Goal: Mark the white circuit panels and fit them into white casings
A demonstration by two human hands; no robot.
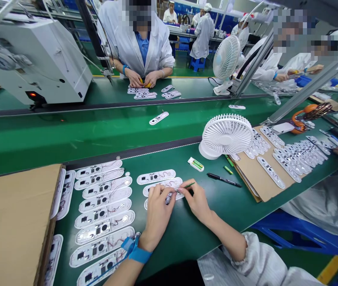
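My left hand (pixel 159 208) is closed, with thumb and fingertips pinched over the right part of a white oval casing (pixel 145 204); what lies between them is mostly hidden. Facing it, my right hand (pixel 197 201) pinches a thin green stick (pixel 190 185) whose lower end is covered by the fingers. Both sets of fingertips nearly meet above the casing. Just behind them lie two similar casings, the farther one (pixel 156 176) fully visible. A column of white casings (pixel 106 204) with black parts and thin wires stands left of my left hand.
Cardboard (pixel 16 222) is at the left. A white fan (pixel 227 135), black pen (pixel 224 180), green cylinder (pixel 228 170) and small white holder (pixel 196 164) are ahead. More casings cover a cardboard sheet (pixel 268 190) at right. A co-worker (pixel 145 43) works across the green belt (pixel 112 131).
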